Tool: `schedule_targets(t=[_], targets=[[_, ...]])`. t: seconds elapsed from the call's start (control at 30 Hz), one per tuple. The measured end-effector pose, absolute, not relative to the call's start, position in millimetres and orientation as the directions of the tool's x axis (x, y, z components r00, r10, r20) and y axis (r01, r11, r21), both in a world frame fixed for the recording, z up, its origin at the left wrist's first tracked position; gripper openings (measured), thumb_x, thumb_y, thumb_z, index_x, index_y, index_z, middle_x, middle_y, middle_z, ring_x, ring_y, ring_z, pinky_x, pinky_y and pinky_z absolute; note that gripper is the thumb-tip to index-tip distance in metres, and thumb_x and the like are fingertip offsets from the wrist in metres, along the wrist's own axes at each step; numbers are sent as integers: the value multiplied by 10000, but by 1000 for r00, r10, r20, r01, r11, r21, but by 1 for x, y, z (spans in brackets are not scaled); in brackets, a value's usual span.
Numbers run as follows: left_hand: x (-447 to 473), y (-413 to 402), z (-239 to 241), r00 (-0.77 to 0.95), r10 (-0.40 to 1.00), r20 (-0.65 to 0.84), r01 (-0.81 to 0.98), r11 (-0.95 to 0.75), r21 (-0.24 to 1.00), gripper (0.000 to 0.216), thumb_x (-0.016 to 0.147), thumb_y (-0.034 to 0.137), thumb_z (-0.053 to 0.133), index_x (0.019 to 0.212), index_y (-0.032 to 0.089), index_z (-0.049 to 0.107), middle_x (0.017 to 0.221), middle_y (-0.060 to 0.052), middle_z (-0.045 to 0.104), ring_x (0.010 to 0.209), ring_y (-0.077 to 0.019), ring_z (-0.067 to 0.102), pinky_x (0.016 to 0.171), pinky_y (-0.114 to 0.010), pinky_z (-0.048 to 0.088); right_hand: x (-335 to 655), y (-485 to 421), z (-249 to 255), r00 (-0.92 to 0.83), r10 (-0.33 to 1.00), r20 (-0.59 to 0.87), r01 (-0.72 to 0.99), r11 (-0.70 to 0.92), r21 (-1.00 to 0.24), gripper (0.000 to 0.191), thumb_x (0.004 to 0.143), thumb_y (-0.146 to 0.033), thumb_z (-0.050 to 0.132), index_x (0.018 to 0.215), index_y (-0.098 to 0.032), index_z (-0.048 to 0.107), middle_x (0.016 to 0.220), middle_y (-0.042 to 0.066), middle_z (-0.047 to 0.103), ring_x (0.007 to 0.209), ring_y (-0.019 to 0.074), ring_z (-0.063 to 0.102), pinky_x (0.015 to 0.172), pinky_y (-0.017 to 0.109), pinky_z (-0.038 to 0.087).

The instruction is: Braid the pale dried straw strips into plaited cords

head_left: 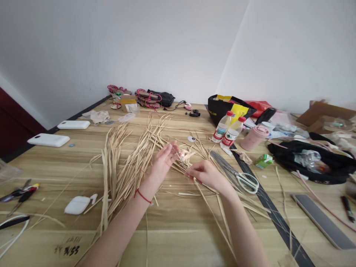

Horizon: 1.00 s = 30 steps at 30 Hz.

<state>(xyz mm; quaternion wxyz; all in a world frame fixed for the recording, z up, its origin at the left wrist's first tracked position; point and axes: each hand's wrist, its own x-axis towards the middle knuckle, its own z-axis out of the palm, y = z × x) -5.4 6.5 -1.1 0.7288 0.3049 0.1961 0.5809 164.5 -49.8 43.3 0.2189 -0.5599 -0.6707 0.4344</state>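
My left hand [164, 158], with a red cord on its wrist, has its fingers bent around the near side of a small pale woven straw piece [187, 154]. Thin, shiny strands show by its fingertips; what they are is too small to tell. To the right, my right hand [204, 173] pinches a thin straw strip at the lower edge of that piece, thumb and forefinger together. Long dry straw strips [136, 155] lie in loose bundles left of and behind my hands, and more trail towards me. Scissors with pale green handles [247, 183] rest right of my right hand.
Two water bottles [230, 133], a pink cup [254, 137] and a black bag [314, 161] stand right. A grey flat bar [322, 220] lies near right. White power banks [48, 139], an earphone case [77, 205] and pliers [25, 194] are left.
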Motion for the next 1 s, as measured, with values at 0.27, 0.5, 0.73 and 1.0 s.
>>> schedule_targets(t=[0.27,0.5,0.73,1.0], targets=[[-1,-1,4,252,967,51,-676,138,723,279,774,275,689,1009,126,662,896,-65,671,833,-152,644,812,-294,525,152,-44,27,-230,965,-124,486,4,-874,266,811,-347,559,754,-129,701,595,32,670,389,77,465,412,194,343],[-1,1,3,196,976,95,-598,42,800,224,721,265,733,888,125,679,807,-26,638,696,-108,601,685,-238,514,151,-39,16,-276,958,-78,427,50,-903,316,793,-422,603,677,-135,663,593,39,674,376,82,499,427,203,383],[-1,4,0,133,987,91,-548,-3,837,212,692,275,750,829,127,685,744,-18,627,686,-110,583,612,-212,500,152,-38,11,-291,956,-35,357,75,-931,309,724,-448,679,744,-139,668,604,26,652,426,97,522,433,212,406],[-7,10,-7,164,984,68,-554,34,832,242,705,330,747,819,136,658,761,-13,615,687,-105,584,614,-221,529,153,-37,18,-167,985,-54,296,-2,-955,391,790,-542,578,718,-158,586,583,11,623,438,98,543,434,211,423]])
